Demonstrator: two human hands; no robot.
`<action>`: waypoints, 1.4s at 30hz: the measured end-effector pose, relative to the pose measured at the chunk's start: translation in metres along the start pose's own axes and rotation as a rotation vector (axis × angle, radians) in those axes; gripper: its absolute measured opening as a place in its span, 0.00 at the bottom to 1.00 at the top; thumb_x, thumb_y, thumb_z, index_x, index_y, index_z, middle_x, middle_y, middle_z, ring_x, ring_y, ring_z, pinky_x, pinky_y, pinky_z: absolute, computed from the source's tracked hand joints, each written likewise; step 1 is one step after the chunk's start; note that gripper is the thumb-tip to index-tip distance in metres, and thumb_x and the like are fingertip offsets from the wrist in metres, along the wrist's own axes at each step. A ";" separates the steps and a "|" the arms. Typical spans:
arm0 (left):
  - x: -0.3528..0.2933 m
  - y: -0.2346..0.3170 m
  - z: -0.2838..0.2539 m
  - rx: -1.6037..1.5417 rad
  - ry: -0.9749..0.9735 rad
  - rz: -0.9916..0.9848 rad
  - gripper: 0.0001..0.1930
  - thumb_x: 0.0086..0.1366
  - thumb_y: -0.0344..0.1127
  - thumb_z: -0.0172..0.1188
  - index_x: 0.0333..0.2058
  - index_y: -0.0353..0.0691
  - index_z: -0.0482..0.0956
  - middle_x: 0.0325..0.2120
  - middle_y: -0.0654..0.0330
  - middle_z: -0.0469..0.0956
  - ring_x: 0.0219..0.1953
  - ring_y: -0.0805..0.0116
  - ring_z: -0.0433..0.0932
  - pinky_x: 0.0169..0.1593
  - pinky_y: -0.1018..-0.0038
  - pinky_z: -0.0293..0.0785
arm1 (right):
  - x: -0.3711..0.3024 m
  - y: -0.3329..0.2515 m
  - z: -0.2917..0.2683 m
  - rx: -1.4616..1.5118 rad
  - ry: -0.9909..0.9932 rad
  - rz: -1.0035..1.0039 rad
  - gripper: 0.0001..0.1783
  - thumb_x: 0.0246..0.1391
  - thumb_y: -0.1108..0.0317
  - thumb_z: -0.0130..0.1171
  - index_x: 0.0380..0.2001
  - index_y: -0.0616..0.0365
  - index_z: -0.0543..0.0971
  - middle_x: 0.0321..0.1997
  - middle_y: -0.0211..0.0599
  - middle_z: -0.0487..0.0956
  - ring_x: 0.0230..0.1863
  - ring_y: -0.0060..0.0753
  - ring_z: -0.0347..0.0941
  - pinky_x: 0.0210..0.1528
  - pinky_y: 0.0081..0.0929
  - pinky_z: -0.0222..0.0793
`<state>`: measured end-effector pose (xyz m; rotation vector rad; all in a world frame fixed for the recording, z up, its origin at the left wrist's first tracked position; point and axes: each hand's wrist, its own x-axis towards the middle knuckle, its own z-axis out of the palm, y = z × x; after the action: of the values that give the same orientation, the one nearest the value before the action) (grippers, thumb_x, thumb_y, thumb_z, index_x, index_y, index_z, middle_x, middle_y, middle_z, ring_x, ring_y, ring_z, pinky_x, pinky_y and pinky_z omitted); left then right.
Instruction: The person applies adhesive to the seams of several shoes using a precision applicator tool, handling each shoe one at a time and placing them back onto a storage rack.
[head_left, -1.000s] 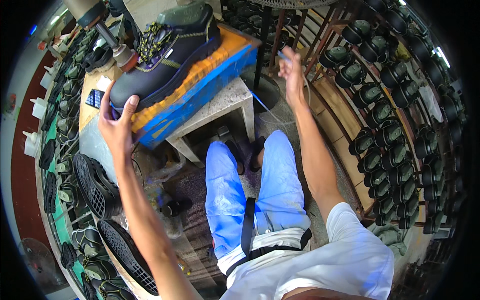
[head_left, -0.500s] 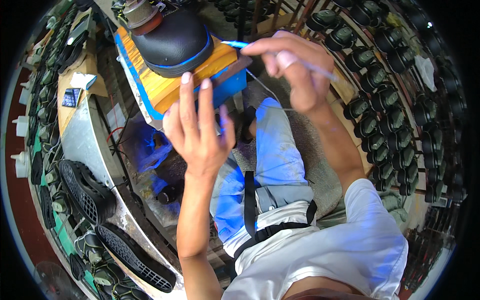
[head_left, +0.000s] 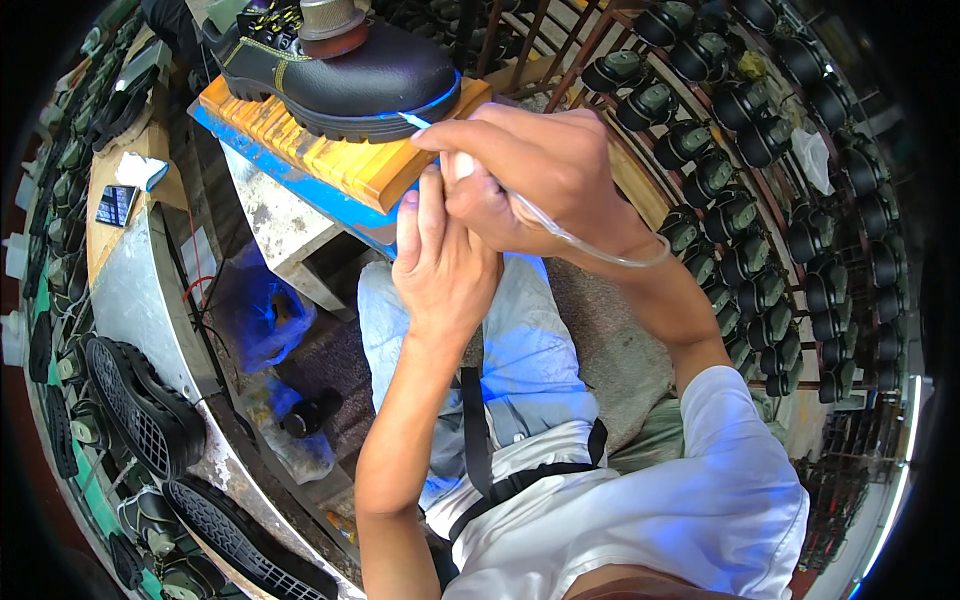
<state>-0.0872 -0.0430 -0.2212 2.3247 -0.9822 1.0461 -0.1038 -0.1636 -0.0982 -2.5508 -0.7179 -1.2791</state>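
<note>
A black safety shoe (head_left: 355,82) rests on a yellow wooden block (head_left: 330,160), its side facing me and a blue-lit line along the sole seam. My right hand (head_left: 545,165) pinches a pen-like applicator (head_left: 411,120) with a clear flexible tube (head_left: 600,250) trailing from it. The applicator's pointed tip meets the seam near the toe, or comes very close to it. Just below, my left hand (head_left: 445,250) holds nothing; its fingers stretch toward the block's front edge and lie against my right hand.
A ribbed metal press head (head_left: 333,22) sits over the shoe. Two black soles (head_left: 145,405) lie on a metal-edged bench (head_left: 165,300) at left, with a phone (head_left: 117,205) farther back. Racks of shoes (head_left: 760,230) stand at right. A plastic bag (head_left: 260,310) lies below.
The shoe has turned from toe-on to side-on. My right hand has brought the applicator down-left to the seam. My left hand has left the toe and come beside the right hand.
</note>
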 end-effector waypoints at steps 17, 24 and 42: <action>-0.030 -0.184 -0.056 -0.158 0.351 -0.037 0.20 0.67 0.19 0.52 0.56 0.30 0.81 0.59 0.43 0.82 0.65 0.48 0.78 0.69 0.55 0.68 | 0.014 -0.022 0.093 0.560 0.224 0.100 0.08 0.52 0.72 0.62 0.36 0.60 0.85 0.25 0.39 0.81 0.21 0.39 0.78 0.24 0.32 0.73; 0.007 -0.214 -0.063 -0.433 0.208 -0.558 0.31 0.80 0.52 0.50 0.64 0.27 0.73 0.59 0.42 0.79 0.60 0.53 0.79 0.66 0.62 0.71 | 0.023 0.022 0.147 0.387 0.262 0.005 0.10 0.57 0.67 0.63 0.40 0.56 0.87 0.30 0.37 0.84 0.26 0.39 0.81 0.29 0.34 0.78; 0.054 -0.348 -0.008 -0.162 0.025 -0.290 0.48 0.52 0.52 0.83 0.65 0.31 0.73 0.60 0.45 0.79 0.62 0.52 0.78 0.65 0.61 0.73 | -0.008 0.071 0.067 -0.009 0.037 -0.031 0.13 0.58 0.70 0.60 0.44 0.59 0.85 0.30 0.35 0.82 0.28 0.36 0.83 0.30 0.31 0.80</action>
<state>0.1916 0.1718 -0.2009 2.2310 -0.6675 0.8452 -0.0252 -0.2013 -0.1423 -2.5251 -0.7482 -1.3386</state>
